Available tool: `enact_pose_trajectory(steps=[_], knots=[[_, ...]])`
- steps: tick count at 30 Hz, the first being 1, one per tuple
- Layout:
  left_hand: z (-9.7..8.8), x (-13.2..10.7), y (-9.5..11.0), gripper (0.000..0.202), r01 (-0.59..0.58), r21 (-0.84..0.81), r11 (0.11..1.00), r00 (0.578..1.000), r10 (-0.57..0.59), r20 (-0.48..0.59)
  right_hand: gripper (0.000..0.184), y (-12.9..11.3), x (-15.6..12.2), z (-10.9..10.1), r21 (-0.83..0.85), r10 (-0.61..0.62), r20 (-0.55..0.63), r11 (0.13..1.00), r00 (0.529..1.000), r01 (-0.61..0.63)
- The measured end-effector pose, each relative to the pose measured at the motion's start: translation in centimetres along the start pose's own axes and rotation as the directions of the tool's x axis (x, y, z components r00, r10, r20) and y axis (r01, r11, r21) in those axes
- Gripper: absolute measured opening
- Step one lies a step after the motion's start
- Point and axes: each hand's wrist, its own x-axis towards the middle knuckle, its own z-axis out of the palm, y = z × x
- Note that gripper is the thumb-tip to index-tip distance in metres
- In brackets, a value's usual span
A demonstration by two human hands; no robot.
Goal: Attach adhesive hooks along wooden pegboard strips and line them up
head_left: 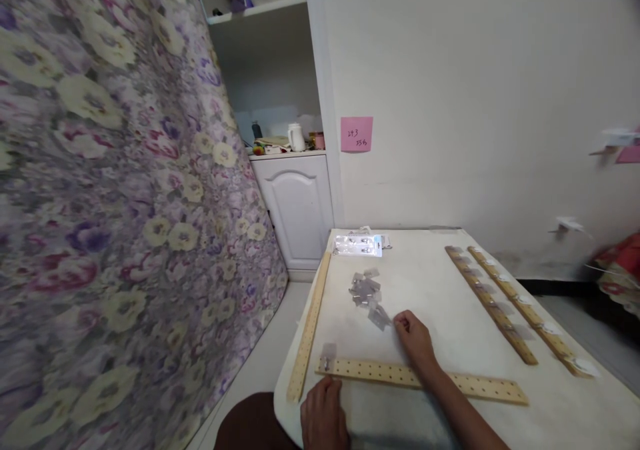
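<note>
A white table (430,283) stands against the wall. My left hand (324,415) rests at the near edge, fingers curled, touching the left end of a perforated wooden strip (395,373) that lies across the front. My right hand (415,339) reaches over that strip, with its fingers bent down beside a pile of small clear plastic pieces (369,297). What its fingertips hold, if anything, I cannot make out.
Another wooden strip (310,327) runs along the table's left edge. Two more strips (505,307) with clear pieces on them lie at the right. A blister pack (358,245) sits at the back. A floral curtain (110,190) hangs left; a white cabinet (295,203) stands behind.
</note>
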Motion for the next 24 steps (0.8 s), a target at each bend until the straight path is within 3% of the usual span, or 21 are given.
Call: enact_pose_trajectory(steps=[2, 5, 15, 20, 24], knots=[[-0.1, 0.0, 0.0, 0.045, -0.002, 0.002, 1.000, 1.000, 0.002, 0.006, 0.018, -0.3, -0.2, -0.1, -0.009, -0.015, -0.022, 1.000, 1.000, 0.014], [-0.1, 0.1, 0.0, 0.044, 0.004, -0.003, 1.000, 1.000, -0.004, 0.018, 0.017, -0.9, -0.6, 0.0, -0.058, -0.023, 0.041, 0.998, 0.999, 0.025], [0.2, 0.0, 0.8, 0.044, 0.099, -0.029, 0.995, 0.995, -0.099, -0.018, 0.018, -2.0, 0.3, 0.4, -0.120, 0.125, 0.129, 0.987, 0.984, -0.110], [-0.3, 0.3, 0.5, 0.045, 0.033, -0.030, 0.999, 0.999, -0.032, 0.034, 0.018, -2.0, 0.1, 0.5, -0.072, 0.102, 0.119, 0.993, 0.988, -0.094], [-0.7, 0.4, 0.3, 0.042, 0.063, -0.098, 0.993, 0.998, -0.060, 0.030, 0.018, -1.9, -1.1, 0.3, 0.041, -0.018, 0.109, 0.999, 0.994, 0.014]])
